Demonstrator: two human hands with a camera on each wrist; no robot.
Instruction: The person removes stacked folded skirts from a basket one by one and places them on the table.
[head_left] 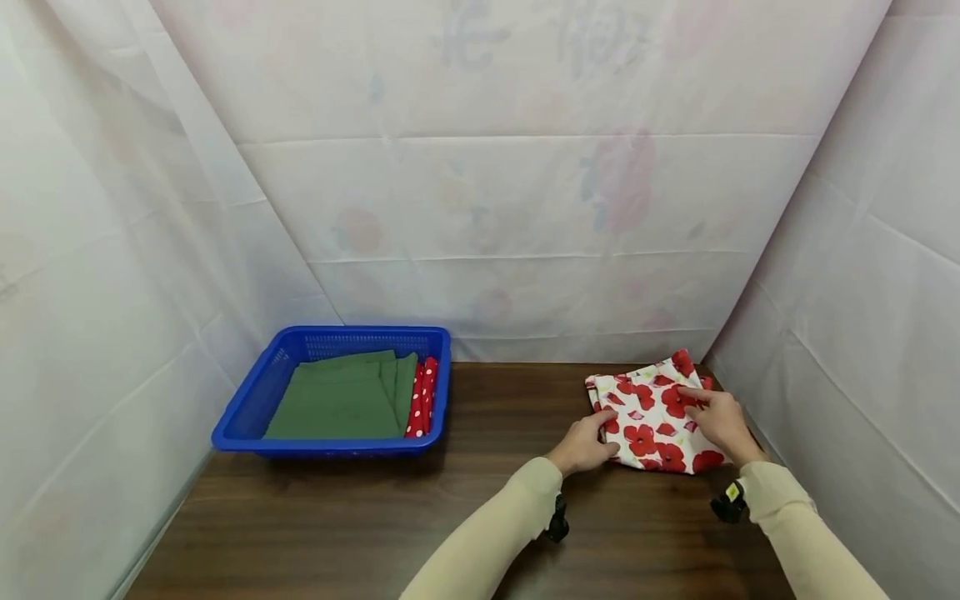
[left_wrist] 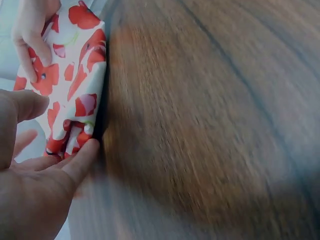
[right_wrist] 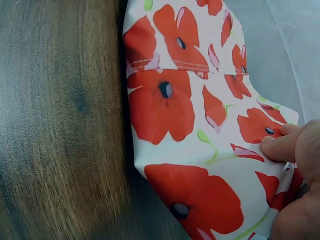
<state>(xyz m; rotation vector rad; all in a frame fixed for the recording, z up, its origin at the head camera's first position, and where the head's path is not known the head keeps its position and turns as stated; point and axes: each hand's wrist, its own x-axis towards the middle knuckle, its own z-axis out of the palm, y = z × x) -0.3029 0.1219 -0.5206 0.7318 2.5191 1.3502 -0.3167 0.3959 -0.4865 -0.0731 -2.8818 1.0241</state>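
A folded white cloth with red flowers (head_left: 648, 417) lies on the right side of the table, a corner of it pointing up at the back. At its left edge is my left hand (head_left: 583, 443), thumb and fingers spread and touching the fabric. In the left wrist view, straight fingers (left_wrist: 82, 159) of that hand meet the bunched end of the cloth (left_wrist: 75, 85). My right hand (head_left: 726, 423) rests on the right part of the cloth, fingertips on top. The right wrist view shows its fingertips (right_wrist: 280, 146) against the flowered fabric (right_wrist: 162, 105), which creases beside them.
On the left of the wooden table (head_left: 510, 500) stands a blue plastic basket (head_left: 330, 450). Inside lie a folded green cloth (head_left: 341, 400) and a red cloth with white dots (head_left: 422, 400). White curtains (head_left: 487, 208) hang behind and on both sides, close to the right hand.
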